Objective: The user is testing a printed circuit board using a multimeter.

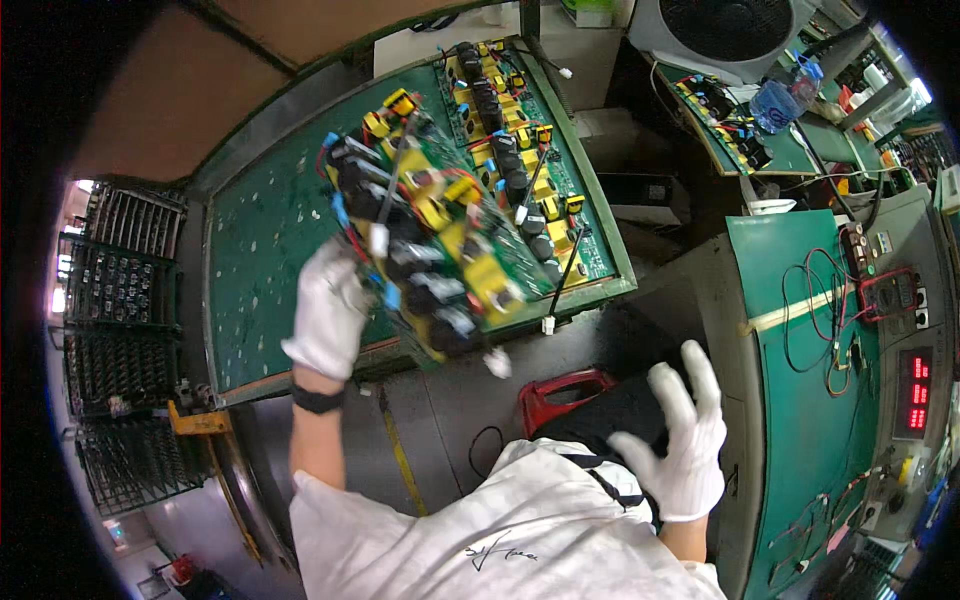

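Observation:
My left hand, in a white glove, grips the left edge of a circuit board and holds it tilted above a green-topped table. Black cylindrical capacitors, yellow transformers and loose wires with white plugs crowd this board, and motion blurs it a little. Behind it, another circuit board of the same kind lies at the table's right side. My right hand, also gloved in white, is raised at the lower right with its fingers spread and nothing in it.
The green table has a raised rim. At the right is a green workbench with a multimeter, test leads and a red digital display. A red stool stands by me. Racks line the left; a fan stands at the back.

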A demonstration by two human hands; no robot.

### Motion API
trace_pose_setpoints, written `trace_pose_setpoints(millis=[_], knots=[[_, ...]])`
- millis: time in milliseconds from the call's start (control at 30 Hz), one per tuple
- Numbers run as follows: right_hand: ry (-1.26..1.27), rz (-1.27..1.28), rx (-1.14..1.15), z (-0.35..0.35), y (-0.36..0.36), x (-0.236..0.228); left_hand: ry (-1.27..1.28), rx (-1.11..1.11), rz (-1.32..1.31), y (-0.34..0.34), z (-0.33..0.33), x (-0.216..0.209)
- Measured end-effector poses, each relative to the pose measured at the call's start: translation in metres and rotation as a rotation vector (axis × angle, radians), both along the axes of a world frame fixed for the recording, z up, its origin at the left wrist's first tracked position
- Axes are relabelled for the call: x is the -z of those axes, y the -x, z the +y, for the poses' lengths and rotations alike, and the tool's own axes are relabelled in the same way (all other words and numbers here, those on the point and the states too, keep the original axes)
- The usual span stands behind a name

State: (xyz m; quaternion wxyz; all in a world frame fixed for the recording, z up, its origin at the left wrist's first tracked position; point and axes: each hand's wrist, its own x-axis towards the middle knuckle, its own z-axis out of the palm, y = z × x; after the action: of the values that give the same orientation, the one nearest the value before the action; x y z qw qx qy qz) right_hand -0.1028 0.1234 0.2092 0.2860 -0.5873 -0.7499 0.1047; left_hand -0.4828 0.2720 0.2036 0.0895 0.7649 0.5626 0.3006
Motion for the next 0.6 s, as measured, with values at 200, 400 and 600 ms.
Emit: trace_pose_setpoints(millis=[200,400,600], knots=[[0.245,-0.228,0.327,-0.030,-0.057,0.068,0.538,-0.135,-0.911,0.117,0.133,0.046],[0.428,-0.265,0.427,-0.060,-0.081,0.108,0.379,-0.136,-0.554,0.148,0.237,0.071],[0.470,-0.204,0.434,-0.068,-0.082,0.117,0.197,0.106,0.006,0.197,0.317,0.112]])
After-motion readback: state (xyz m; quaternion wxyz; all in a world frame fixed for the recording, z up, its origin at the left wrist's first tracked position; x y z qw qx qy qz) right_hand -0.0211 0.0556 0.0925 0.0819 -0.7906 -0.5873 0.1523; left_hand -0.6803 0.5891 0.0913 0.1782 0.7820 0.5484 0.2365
